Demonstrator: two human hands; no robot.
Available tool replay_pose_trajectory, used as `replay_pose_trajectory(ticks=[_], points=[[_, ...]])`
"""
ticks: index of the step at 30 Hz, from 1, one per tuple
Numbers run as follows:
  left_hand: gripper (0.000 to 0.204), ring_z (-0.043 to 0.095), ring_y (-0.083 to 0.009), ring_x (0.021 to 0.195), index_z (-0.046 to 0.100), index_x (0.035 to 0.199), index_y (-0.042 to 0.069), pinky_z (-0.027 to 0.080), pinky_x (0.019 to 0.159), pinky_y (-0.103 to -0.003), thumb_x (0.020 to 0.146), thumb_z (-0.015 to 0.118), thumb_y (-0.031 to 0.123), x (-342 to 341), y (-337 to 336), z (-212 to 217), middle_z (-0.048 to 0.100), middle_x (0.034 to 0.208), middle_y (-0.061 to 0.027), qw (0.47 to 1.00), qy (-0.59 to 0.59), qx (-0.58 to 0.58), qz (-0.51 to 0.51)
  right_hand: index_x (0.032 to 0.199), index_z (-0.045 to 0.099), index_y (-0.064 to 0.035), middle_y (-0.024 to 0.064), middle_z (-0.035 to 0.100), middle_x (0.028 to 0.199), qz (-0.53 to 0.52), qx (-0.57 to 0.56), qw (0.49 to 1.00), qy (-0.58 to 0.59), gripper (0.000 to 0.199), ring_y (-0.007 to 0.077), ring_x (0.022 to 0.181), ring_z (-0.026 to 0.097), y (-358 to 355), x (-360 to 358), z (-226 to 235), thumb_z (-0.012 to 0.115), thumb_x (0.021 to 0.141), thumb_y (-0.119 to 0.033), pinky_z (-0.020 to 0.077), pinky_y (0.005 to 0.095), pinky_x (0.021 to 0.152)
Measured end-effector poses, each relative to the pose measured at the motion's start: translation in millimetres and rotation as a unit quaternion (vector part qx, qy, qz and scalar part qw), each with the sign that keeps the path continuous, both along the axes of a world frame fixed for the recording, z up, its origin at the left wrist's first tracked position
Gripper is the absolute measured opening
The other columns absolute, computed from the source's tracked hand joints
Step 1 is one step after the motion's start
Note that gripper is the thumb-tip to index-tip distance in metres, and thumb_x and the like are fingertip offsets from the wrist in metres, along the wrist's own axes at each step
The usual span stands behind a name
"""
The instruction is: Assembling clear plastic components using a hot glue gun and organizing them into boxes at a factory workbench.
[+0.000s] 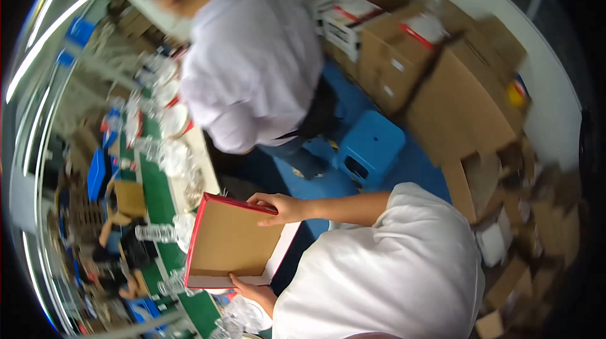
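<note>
An open, red-edged box (237,238) with a brown inside is held between the person's two hands, which are apart, the right hand (278,209) gripping its upper edge as seen in the view and the left hand (252,291) clasping its lower edge with the thumb over the rim. Just beyond the box, to its left in the view, the green surface (148,178) carries clear containers (177,157), while a blue stool (377,140) stands to the box's upper right. Farther off, a co-worker in a pale shirt (252,55) is above the box, and large cardboard cartons (464,99) are piled to its upper right, past the stool.
</note>
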State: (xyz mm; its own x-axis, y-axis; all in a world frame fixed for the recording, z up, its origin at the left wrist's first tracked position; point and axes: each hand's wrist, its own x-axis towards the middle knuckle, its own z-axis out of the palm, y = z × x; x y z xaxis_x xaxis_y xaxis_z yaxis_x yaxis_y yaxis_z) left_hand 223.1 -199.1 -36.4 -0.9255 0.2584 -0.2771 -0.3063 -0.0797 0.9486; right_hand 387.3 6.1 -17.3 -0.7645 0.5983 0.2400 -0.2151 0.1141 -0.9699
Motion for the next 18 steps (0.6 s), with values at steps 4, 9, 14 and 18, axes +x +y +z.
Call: replay_pose_trajectory(ticks=[4, 9, 14, 18], points=[[0.055, 0.051, -0.0296, 0.107, 0.044, 0.125, 0.002, 0.043, 0.089, -0.044, 0.084, 0.060, 0.036, 25.3, 14.7, -7.7, 0.048, 0.122, -0.0163, 0.996, 0.024, 0.002, -0.091, 0.118, 0.046, -0.0045, 0.0117, 0.059, 0.102, -0.073, -0.015, 0.997, 0.010, 0.050, 0.0194, 0.095, 0.056, -32.7, 75.0, -20.7, 0.067, 0.080, -0.030, 0.0434, 0.0312, 0.086], [0.054, 0.052, -0.0297, 0.106, 0.044, 0.124, 0.002, 0.044, 0.086, -0.045, 0.084, 0.059, 0.035, 77.7, 11.1, -45.4, 0.049, 0.121, -0.0166, 0.977, 0.005, -0.022, -0.214, 0.120, 0.044, -0.0049, 0.0126, 0.058, 0.105, -0.157, -0.115, 0.978, -0.074, 0.056, 0.0213, 0.098, 0.054, -116.0, 169.6, -59.8, 0.068, 0.079, -0.033, 0.0428, 0.0319, 0.087], [0.053, 0.053, -0.0286, 0.104, 0.042, 0.125, 0.004, 0.045, 0.084, -0.044, 0.085, 0.059, 0.033, 141.1, -17.5, -64.6, 0.050, 0.119, -0.0156, 0.948, -0.039, 0.008, -0.316, 0.124, 0.042, -0.0054, 0.0108, 0.056, 0.106, -0.200, -0.160, 0.957, -0.138, 0.058, 0.0201, 0.099, 0.053, -173.7, 242.7, -58.0, 0.069, 0.080, -0.030, 0.0417, 0.0321, 0.089], [0.051, 0.052, -0.0272, 0.104, 0.041, 0.127, 0.005, 0.045, 0.084, -0.042, 0.087, 0.057, 0.030, 156.1, -21.6, -58.5, 0.050, 0.118, -0.0141, 0.942, -0.044, 0.005, -0.331, 0.125, 0.041, -0.0055, 0.0104, 0.056, 0.109, -0.190, -0.143, 0.967, -0.092, 0.063, 0.0192, 0.099, 0.053, -180.9, 265.0, -54.2, 0.072, 0.076, -0.029, 0.0422, 0.0313, 0.088]])
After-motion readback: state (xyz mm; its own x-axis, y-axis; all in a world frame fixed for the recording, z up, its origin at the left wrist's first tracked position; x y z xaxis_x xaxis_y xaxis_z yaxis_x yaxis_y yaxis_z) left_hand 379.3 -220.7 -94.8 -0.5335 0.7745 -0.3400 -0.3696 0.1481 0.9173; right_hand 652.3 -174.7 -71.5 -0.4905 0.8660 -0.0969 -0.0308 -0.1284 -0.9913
